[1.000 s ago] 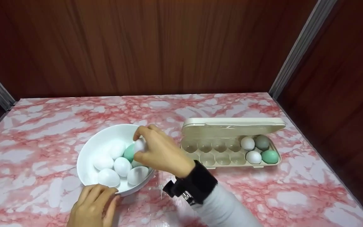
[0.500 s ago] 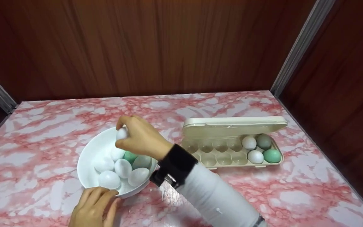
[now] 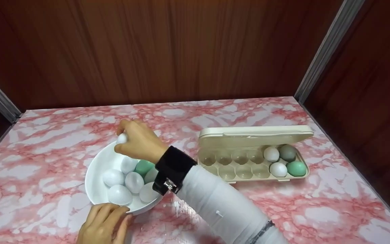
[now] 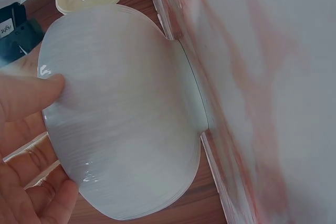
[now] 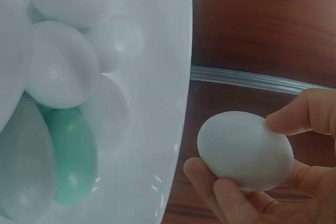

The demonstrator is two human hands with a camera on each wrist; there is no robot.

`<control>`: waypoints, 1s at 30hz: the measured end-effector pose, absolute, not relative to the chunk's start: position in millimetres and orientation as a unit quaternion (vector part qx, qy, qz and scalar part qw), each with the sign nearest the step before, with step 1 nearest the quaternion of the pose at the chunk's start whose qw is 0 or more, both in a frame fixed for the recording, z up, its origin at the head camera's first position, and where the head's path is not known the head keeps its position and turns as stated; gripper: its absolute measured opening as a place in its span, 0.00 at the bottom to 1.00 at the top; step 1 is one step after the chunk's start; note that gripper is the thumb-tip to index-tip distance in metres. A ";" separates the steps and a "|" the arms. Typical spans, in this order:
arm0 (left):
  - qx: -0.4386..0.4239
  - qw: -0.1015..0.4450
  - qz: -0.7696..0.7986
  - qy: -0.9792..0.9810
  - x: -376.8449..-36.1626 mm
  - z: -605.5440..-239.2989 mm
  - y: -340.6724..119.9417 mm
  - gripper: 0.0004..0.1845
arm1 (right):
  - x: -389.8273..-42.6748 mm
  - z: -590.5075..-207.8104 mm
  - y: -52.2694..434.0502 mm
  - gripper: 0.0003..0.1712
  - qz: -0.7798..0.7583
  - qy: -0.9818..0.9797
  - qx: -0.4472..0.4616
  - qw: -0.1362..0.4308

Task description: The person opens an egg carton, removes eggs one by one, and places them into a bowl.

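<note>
A white egg (image 5: 244, 150) is pinched between the thumb and fingertips of my right hand (image 3: 140, 142), above the far rim of a white bowl (image 3: 94, 179). Several white eggs and a green egg (image 3: 144, 166) lie inside the bowl, partly covered by my right hand and wrist in the head view. At the near side, my left hand (image 3: 101, 224) grips the bowl's rim. Its thumb (image 4: 39, 94) presses the outer wall, and its fingers curl over the edge in the left wrist view.
To the right stands a cream egg carton (image 3: 256, 130), lid raised. Its right end holds two white eggs, a grey-green egg (image 3: 288, 153) and a green one (image 3: 296, 168); cups on the left show bare. Wooden panels (image 3: 154, 51) border the marbled table (image 3: 317, 217).
My right hand has lifted the white egg from among the others and carried it left and toward the bowl's far rim. The left hand keeps its grip on the near rim.
</note>
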State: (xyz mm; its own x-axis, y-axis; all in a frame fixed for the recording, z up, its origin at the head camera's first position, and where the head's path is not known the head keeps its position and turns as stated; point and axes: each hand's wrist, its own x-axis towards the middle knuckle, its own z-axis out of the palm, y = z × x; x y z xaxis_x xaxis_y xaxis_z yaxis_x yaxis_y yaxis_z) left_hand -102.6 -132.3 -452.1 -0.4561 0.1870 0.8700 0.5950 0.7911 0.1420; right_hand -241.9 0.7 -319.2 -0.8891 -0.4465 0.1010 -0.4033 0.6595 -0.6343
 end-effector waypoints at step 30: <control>-0.240 0.454 -0.232 -0.826 -101.3 -450.8 -132.3 0.27 | -259.9 -348.1 -33.0 0.18 -0.234 0.930 -0.256 0.118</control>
State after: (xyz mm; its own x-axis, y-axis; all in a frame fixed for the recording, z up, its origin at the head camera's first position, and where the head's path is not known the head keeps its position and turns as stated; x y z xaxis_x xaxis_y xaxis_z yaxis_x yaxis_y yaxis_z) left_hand -101.3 -132.3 -450.8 -0.4728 0.1859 0.8613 0.6076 0.7767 0.1659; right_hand -259.9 -33.0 -348.1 -0.8410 -0.5320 -0.0985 -0.4217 0.7586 -0.4966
